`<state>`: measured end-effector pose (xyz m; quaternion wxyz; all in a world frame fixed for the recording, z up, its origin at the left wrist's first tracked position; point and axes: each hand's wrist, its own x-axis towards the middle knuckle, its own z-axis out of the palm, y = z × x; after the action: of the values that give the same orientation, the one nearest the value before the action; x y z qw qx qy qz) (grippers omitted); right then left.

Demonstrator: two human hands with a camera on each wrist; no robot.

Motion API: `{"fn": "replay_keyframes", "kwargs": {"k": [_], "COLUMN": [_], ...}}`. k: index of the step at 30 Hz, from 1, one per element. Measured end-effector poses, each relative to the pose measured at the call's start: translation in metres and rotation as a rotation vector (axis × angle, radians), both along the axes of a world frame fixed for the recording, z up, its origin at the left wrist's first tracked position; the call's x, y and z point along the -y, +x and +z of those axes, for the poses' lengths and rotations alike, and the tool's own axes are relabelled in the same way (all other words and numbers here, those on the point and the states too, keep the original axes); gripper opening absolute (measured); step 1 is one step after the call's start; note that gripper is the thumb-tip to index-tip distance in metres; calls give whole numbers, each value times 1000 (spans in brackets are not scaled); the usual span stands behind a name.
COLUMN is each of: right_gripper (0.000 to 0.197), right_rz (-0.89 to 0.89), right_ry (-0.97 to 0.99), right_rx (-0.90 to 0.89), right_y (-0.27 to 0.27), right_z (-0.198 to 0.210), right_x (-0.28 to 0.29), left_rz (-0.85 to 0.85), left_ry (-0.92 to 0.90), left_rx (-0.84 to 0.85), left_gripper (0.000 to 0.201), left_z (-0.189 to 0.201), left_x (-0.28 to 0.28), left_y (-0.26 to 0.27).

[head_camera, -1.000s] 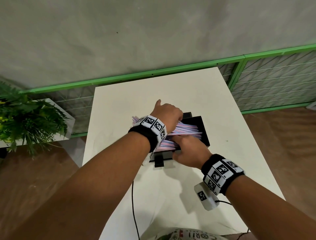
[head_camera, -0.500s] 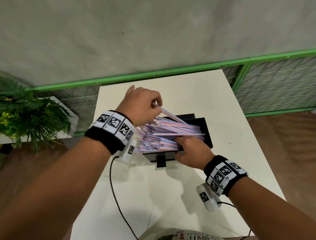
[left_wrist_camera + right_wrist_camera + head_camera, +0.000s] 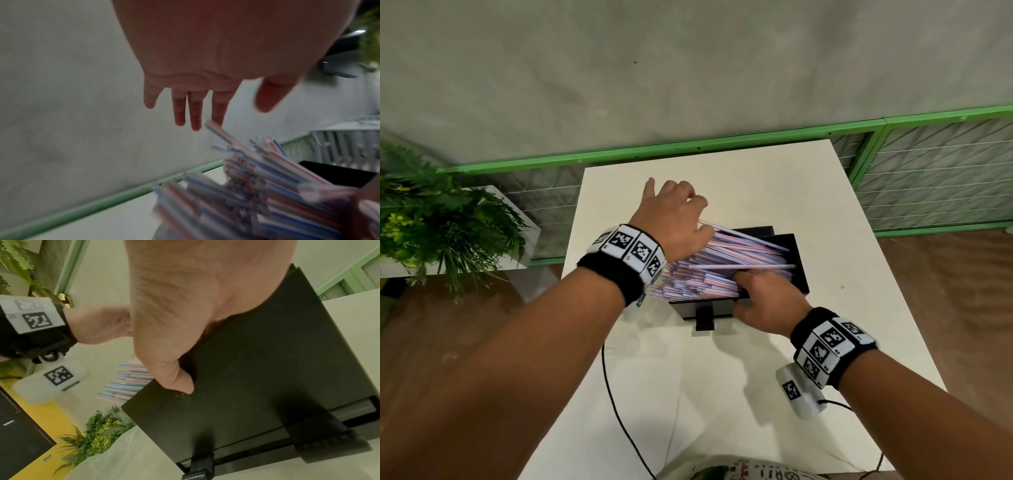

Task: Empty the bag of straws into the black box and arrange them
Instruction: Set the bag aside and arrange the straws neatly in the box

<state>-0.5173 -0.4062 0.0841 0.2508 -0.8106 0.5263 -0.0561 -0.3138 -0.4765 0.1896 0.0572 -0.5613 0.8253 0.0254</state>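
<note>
The striped straws [image 3: 722, 267] lie slanted in the black box [image 3: 796, 270] on the worktop [image 3: 756, 192], their ends jutting past the box's left side. The left hand [image 3: 674, 219] hovers above those ends, fingers straight and empty. The right hand [image 3: 767, 301] grips the box's near wall, fingers curled among the pink, blue and white straws.
</note>
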Motion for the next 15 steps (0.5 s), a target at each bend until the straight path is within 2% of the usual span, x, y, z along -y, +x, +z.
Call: {"fn": "replay_keyframes", "kwargs": {"k": [2, 4, 7, 11, 15], "right_gripper": [33, 39, 34, 47, 38], "right_rz": [7, 22, 107, 103, 65], "right_ry": [2, 24, 34, 48, 59], "right_rx": [-4, 2, -22, -94, -86], "right_y": [1, 2, 2, 0, 1], "right_z": [3, 6, 9, 6, 6], "right_x": [0, 2, 4, 0, 1], "left_rz": [-99, -251, -366, -266, -266], "left_ry": [27, 122, 254, 358, 304], "left_rx": [59, 190, 359, 403, 441], "left_gripper": [90, 120, 149, 165, 162], "left_z": [4, 2, -17, -40, -50], "left_x": [2, 1, 2, 0, -10], "left_y": [-17, -39, -66, -66, -45]}}
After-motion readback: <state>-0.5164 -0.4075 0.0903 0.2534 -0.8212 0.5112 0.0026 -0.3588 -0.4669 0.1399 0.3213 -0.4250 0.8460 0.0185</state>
